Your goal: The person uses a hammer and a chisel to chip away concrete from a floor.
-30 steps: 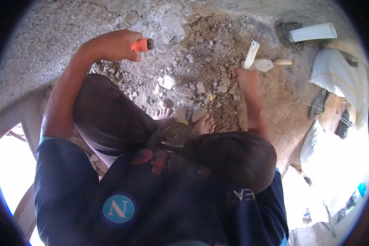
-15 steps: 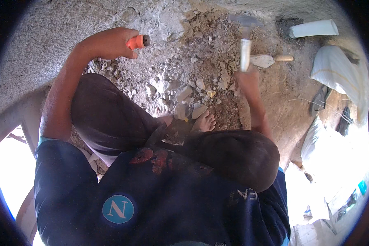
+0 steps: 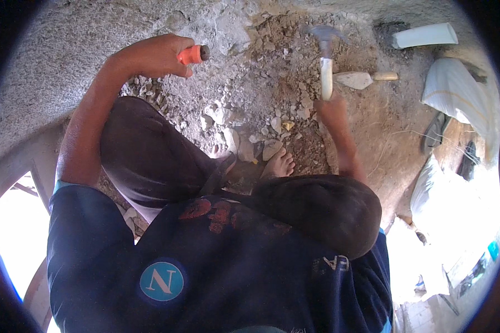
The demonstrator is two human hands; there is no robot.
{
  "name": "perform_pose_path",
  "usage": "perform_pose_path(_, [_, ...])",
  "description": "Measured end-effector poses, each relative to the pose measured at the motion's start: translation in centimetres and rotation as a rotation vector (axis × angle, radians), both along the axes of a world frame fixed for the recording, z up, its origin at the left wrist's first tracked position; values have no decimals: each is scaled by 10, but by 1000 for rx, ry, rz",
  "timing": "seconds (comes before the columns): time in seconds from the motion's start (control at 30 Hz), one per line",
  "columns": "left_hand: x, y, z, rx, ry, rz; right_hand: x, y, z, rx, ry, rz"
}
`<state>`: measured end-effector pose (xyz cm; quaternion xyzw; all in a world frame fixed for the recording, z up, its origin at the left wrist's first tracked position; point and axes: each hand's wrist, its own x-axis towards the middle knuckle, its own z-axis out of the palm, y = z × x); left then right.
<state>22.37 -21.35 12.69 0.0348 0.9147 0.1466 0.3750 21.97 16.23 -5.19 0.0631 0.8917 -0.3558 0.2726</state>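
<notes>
The left grip (image 3: 169, 55) is curled around 1 orange, smooth, short cylinder (image 3: 190, 54) with a rounded, dull grey-brown end; the part inside the palm is hidden. It is held near the rough, grainy grey wall (image 3: 89, 61), at the upper left of the rubble (image 3: 247, 119). The right grip (image 3: 332, 112) is wrapped around the lower part of 1 hammer (image 3: 326, 77), which has a pale, rounded handle and a grey head blurred at its edges; whether that head touches the surface behind it I cannot tell.

Just right of the hammer handle lies 1 trowel (image 3: 354, 80), its flat, pointed blade crusted pale, its handle rounded and light wood-coloured. Farther right, near the wall, lies 1 smooth white tube (image 3: 426, 36), wider at its right end.

The rubble is angular, chalky grey and loose, with too many pieces to count; 1 yellowish lump (image 3: 288, 125) stands out among them. 3 larger, flattish stones (image 3: 246, 150) sit beside and between 2 bare feet (image 3: 282, 162). On the right are 2 creased white sacks (image 3: 453, 89), the lower 1 partly lost in glare, 2 dark shoe-like items (image 3: 436, 132), and thin, curving pale strands (image 3: 408, 133) over the brown earthen floor (image 3: 366, 133).
</notes>
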Motion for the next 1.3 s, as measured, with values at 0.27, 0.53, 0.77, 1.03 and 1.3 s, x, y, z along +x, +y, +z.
perform_pose_path(0.27, [3,-7,-3,10,16,-8,39,6,-63,218,-122,841])
perform_pose_path(0.53, [16,-17,-1,-29,-2,18,17,-24,-18,-195,48,20])
perform_pose_path(0.77, [14,-13,1,20,-16,24,65,-16,-100,107,-2,888])
perform_pose_path(1.03, [6,-20,-3,11,7,-11,25,-32,-59,-42,105,132])
perform_pose_path(1.3, [3,-13,-10,18,42,-41,61,-31,-63,-6,-113,785])
